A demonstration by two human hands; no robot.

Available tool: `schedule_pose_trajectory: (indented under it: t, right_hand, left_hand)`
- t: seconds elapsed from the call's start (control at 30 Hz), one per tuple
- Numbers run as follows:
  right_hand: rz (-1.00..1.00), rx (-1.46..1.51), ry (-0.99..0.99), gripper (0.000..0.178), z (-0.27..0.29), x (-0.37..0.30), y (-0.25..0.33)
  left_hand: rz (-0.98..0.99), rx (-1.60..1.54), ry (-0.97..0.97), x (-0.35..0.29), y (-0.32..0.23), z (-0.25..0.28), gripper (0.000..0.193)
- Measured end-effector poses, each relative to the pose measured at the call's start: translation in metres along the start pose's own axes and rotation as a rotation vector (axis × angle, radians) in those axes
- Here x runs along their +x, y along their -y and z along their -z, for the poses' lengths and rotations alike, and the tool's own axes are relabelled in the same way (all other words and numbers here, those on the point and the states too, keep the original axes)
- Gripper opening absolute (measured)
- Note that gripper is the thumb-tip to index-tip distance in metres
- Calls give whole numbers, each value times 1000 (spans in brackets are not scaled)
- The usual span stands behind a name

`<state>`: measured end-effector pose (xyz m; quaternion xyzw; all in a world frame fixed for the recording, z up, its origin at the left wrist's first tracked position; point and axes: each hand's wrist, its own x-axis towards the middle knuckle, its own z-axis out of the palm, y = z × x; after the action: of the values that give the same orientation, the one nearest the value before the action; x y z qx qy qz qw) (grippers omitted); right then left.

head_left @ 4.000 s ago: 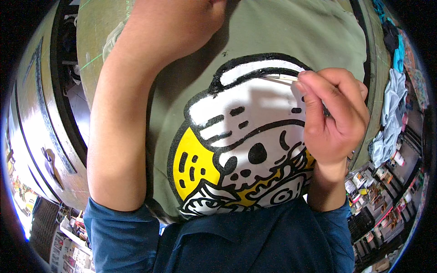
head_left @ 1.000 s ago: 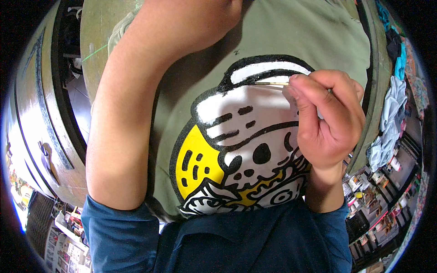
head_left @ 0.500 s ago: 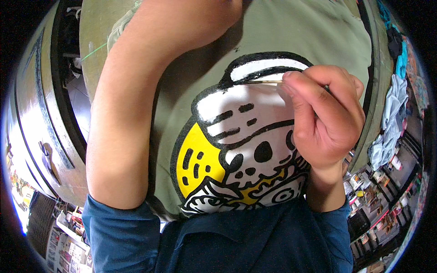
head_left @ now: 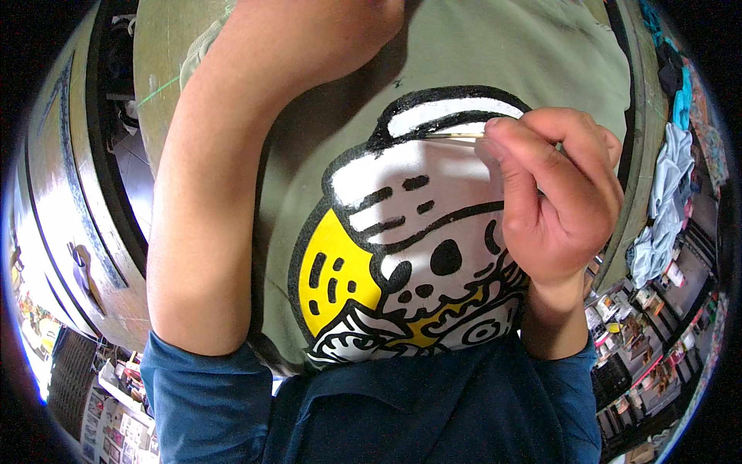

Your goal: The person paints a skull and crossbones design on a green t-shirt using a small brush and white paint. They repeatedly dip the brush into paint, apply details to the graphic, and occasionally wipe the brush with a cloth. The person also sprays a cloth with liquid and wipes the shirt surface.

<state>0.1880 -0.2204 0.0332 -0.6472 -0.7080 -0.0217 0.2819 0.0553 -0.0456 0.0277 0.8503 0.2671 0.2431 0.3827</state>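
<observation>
A thin paintbrush (head_left: 460, 136) is pinched between the thumb and fingers of my right hand (head_left: 560, 182). Its tip points left and rests at the black line under the white cap band of a painted design. The skull-like cartoon figure (head_left: 417, 224) is white with black outlines, beside a yellow shape (head_left: 332, 271), on olive-green fabric (head_left: 495, 46). My left arm (head_left: 205, 209) reaches up along the left side and bends right at the top. What shows of my left hand (head_left: 379, 19) is cut off by the upper edge, so its fingers are hidden.
Pale blue crumpled cloth (head_left: 671, 185) lies along the right, with darker and turquoise cloth (head_left: 680, 100) beyond it. Shelves with small items (head_left: 641, 348) stand lower right. A curved metallic surface (head_left: 69, 193) bends along the left rim.
My right hand and the paintbrush have shifted slightly to the right, with the brush tip sliding right along the black line. The left arm is almost unmoved.
</observation>
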Motion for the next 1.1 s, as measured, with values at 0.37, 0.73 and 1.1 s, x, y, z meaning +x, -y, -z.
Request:
schedule_pose_trajectory:
  t: [0.37, 0.73, 1.1]
  right_hand:
    - [-19, -34, -23, 20, 6, -2, -6]
    - [-84, -75, -19, 21, 13, -6, -9]
    - [-102, -43, -13, 19, 10, -6, -8]
  left_hand:
    - [10, 24, 3, -1, 0, 1, 11]
    - [36, 18, 15, 1, -3, 2, 11]
    - [41, 12, 0, -2, -4, -1, 9]
